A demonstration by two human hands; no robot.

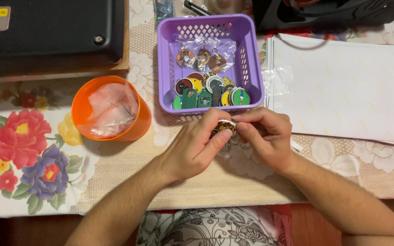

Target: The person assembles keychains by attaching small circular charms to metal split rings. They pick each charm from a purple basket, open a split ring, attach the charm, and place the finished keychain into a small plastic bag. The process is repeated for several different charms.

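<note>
charm (225, 124) pinched between fingers of left hand (196, 146) and right hand (263, 136), ring (233, 140) dangling below. beyond fingers, purple basket (253, 59): three bagged, many loose charms left.

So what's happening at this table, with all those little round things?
A person is holding a small round printed charm with a metal key ring between the fingers of both hands, the left hand and the right hand, just in front of a purple plastic basket. The basket holds more round charms, some loose and three in clear bags. An orange plastic cup with clear plastic bags inside stands to the left, and a stack of white sheets lies to the right.
</note>
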